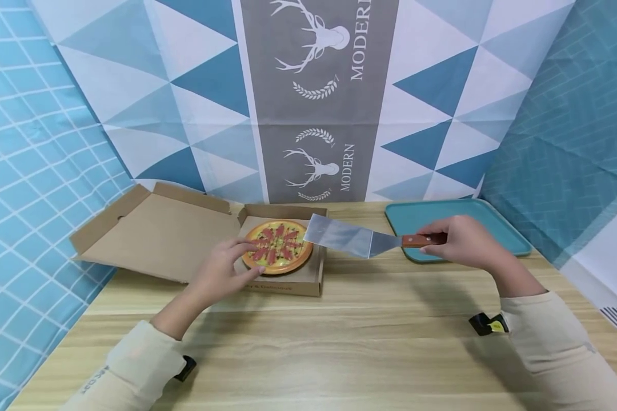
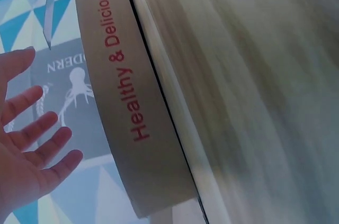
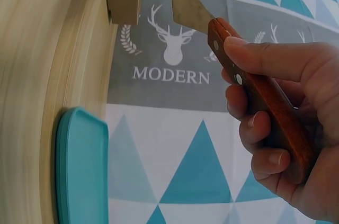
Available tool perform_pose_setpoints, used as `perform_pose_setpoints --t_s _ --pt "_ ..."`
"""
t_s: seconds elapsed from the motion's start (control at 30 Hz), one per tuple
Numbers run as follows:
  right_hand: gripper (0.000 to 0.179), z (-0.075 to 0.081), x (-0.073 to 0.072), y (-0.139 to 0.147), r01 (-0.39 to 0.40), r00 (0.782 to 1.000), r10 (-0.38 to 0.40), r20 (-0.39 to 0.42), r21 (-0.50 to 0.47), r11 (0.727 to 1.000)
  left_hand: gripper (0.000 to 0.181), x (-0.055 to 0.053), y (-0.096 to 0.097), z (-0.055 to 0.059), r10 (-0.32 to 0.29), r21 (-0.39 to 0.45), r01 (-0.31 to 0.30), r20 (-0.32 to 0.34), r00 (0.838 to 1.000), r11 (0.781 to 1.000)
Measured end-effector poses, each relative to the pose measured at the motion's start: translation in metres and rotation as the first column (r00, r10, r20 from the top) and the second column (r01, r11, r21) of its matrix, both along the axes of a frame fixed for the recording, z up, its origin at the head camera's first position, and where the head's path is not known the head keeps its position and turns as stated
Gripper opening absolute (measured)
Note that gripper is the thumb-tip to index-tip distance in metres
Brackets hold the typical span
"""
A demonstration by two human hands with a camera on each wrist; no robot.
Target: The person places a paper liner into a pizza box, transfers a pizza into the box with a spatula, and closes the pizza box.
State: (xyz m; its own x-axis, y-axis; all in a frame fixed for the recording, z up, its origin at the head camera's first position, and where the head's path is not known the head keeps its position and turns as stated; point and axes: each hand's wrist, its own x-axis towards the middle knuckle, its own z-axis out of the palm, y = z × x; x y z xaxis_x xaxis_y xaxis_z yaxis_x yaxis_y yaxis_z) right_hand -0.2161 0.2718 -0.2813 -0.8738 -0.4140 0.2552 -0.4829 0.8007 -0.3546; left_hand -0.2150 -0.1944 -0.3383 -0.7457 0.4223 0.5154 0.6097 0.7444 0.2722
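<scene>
A pizza (image 1: 278,246) with red toppings lies in the open cardboard pizza box (image 1: 312,287). My left hand (image 1: 225,273) is over the box's left side, its fingers spread and overlapping the pizza's left edge in the head view. The left wrist view shows the same hand (image 2: 32,144) with fingers apart, beside the box's lettered front wall (image 2: 124,91). With my right hand (image 1: 463,242) I grip the wooden handle of a metal spatula (image 1: 341,235). Its flat blade points left, and its tip overlaps the pizza's right edge. Fingers curl round the handle (image 3: 265,102) in the right wrist view.
The box lid (image 1: 159,234) is folded back to the left. A teal tray (image 1: 511,228) lies at the back right of the wooden table (image 1: 308,354), partly behind my right hand. A patterned backdrop (image 1: 319,103) stands behind, with tiled sheets at both sides.
</scene>
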Motion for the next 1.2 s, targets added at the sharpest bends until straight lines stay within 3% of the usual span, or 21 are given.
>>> perform_pose_setpoints --t_s 0.33,0.8,1.2 --pt "0.028 -0.003 0.007 0.027 0.064 0.998 -0.064 0.029 -0.013 0.998 0.042 -0.002 0.013 0.0 -0.063 -0.074 0.058 -0.074 0.995 0.996" --pt "0.035 -0.01 0.011 0.061 0.189 0.98 -0.189 0.055 0.004 0.982 0.045 0.004 0.024 0.0 -0.075 -0.087 0.072 -0.03 0.997 0.994" --pt "0.041 -0.019 0.004 0.09 0.274 0.96 -0.275 0.059 0.022 0.962 0.048 0.004 0.029 -0.001 -0.092 -0.111 0.084 -0.073 0.993 0.99"
